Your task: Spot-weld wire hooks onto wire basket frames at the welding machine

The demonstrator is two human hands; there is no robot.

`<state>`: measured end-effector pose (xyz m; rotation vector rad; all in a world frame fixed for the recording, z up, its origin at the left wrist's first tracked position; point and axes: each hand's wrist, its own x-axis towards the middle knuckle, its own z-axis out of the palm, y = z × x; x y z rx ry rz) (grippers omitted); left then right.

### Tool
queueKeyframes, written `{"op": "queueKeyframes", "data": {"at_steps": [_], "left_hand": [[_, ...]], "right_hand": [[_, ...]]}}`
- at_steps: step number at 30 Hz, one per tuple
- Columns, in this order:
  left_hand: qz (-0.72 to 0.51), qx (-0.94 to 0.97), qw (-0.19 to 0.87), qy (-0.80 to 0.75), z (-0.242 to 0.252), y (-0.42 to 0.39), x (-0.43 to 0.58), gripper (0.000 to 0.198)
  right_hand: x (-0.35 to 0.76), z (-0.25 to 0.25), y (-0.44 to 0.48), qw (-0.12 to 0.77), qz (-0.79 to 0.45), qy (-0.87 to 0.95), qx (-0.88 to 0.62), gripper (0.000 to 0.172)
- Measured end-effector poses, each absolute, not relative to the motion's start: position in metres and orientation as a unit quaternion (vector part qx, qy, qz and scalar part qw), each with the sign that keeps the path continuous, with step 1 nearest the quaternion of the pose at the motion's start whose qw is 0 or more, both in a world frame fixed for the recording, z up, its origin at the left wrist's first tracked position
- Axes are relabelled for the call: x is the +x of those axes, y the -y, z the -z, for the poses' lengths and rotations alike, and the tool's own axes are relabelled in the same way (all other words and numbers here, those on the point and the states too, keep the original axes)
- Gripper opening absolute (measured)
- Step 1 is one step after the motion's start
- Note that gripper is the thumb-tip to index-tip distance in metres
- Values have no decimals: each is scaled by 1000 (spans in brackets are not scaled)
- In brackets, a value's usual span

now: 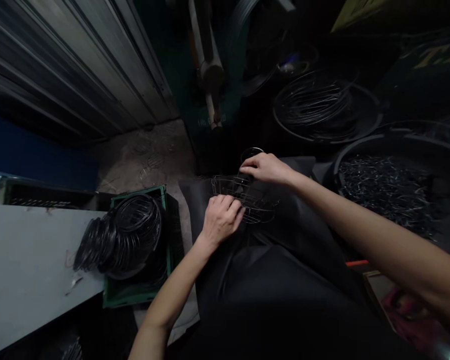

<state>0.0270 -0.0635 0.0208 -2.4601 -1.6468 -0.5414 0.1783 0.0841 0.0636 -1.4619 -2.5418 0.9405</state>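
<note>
A thin wire rack (260,205) with several parallel bars rests over the dark apron (255,280) on my lap. My left hand (222,216) is closed on its left side, fingers curled over the wires. Above and to the right, my right hand (264,167) pinches something thin at the rack's far edge. It looks like a piece of wire, but the dim light hides its exact form. A small metal ring (252,151) shows just beyond my right fingertips.
Left, a green crate (135,300) holds bundled round wire racks (135,220) beside a pale board (30,270). Right, a large tub (341,165) contains many small wire pieces (390,190). Behind it, a basin (375,122) holds wire hoops (318,102). Machinery (212,75) stands ahead.
</note>
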Motion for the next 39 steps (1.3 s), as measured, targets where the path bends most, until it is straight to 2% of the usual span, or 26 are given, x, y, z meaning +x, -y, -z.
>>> {"op": "queueKeyframes", "data": {"at_steps": [5, 10, 15, 21, 30, 35, 39], "left_hand": [[160, -817, 88, 547, -21, 73, 18, 10], [184, -827, 80, 526, -22, 80, 19, 16], [205, -822, 62, 527, -21, 86, 28, 22], [218, -824, 80, 516, -18, 90, 32, 19], [219, -843, 111, 478, -32, 78, 23, 19], [229, -849, 127, 459, -33, 71, 23, 18], [249, -845, 131, 454, -25, 74, 27, 18]], "right_hand": [[174, -68, -73, 109, -313, 807, -488, 23], [166, -72, -51, 135, -306, 849, -410, 19], [175, -74, -45, 163, -316, 818, -452, 23], [172, -85, -44, 187, -303, 807, -472, 25], [208, -81, -62, 319, -294, 718, -545, 30], [189, -83, -26, 229, -271, 820, -448, 24], [174, -76, -22, 215, -263, 830, -443, 30]]}}
